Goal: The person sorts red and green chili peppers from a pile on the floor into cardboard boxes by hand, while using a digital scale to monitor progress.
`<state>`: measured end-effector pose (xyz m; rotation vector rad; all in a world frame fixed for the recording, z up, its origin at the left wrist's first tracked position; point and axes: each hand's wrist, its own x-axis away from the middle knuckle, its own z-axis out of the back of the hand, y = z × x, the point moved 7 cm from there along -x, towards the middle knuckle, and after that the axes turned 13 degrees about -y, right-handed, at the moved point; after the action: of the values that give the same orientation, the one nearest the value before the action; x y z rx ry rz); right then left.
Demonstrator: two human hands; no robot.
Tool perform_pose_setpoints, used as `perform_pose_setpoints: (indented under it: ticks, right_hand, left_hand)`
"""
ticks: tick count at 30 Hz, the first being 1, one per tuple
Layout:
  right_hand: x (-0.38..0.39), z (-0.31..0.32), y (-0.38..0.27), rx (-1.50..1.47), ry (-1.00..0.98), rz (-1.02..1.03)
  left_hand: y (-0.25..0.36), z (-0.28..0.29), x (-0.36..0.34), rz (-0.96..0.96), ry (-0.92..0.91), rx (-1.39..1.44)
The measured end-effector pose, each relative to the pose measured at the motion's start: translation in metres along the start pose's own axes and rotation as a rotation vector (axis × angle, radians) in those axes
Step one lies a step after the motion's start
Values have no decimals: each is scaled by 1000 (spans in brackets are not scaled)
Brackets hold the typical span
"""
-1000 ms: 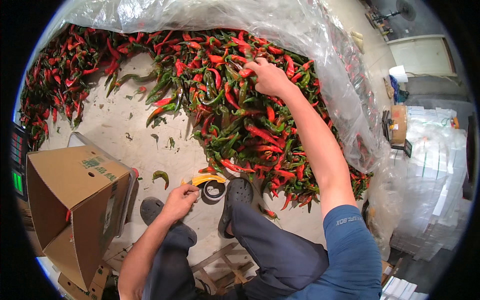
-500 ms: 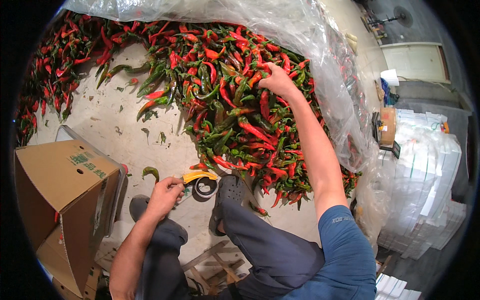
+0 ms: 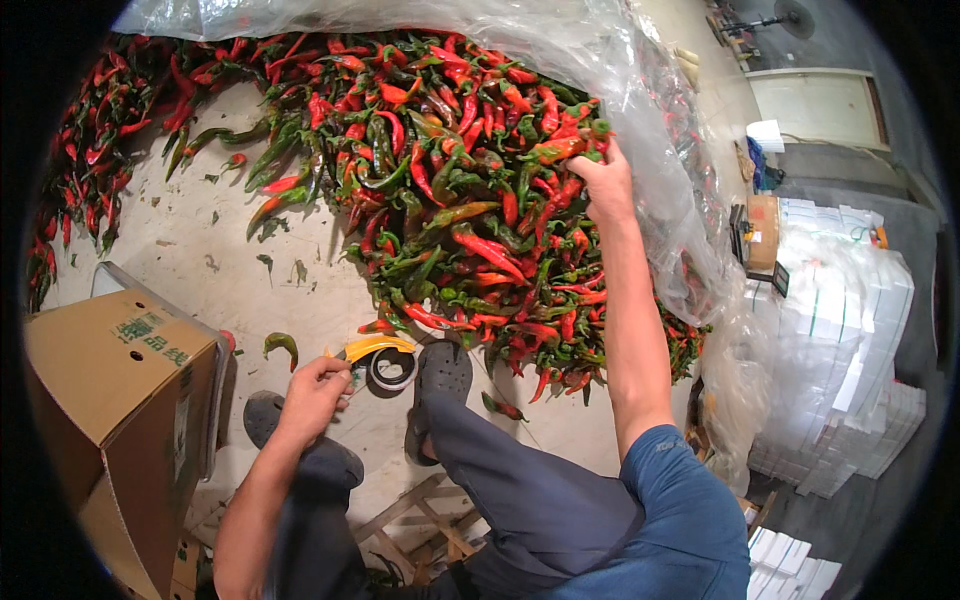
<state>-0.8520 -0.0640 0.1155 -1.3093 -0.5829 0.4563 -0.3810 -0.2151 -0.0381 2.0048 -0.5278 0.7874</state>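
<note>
We're looking down at a pale floor, and a great pile of peppers, red and green, is spreading right across its far side! A clear plastic sheet is running along the pile's far and right edges, catching the light. Off to the right we're seeing a tall stack of white boxes wrapped in film, while a brown cardboard box is standing open on the left. Below us, two dark clogs are resting on the floor.

And here's the right hand, stretching out to the pile's right edge, next to the sheet! Its thumb and fingers are bending against a few red peppers; its fingertips are partly hiding there, so we cannot tell whether they're gripping. The left hand is hanging low over the floor, fingers half curled, and we cannot tell whether they're pinching anything. Just beside them a curved yellow piece is lying by a dark-centred roll, close to the nearer clog. A lone green pepper is lying apart from the pile, and small leaf scraps are dotting the floor.
</note>
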Motion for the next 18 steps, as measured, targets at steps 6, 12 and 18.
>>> perform_pose_setpoints:
  ticks: [6,12,18]
  right_hand:
    - [52,-53,-10,-468,-240,-131]
    - [108,-184,20,-554,-525,-381]
    - [124,-255,24,-361,-852,-444]
  left_hand:
    - [70,-29,2,-187,-114,0]
    - [135,-53,4,-362,-241,289]
    - [122,-43,-13,-313,-325,377]
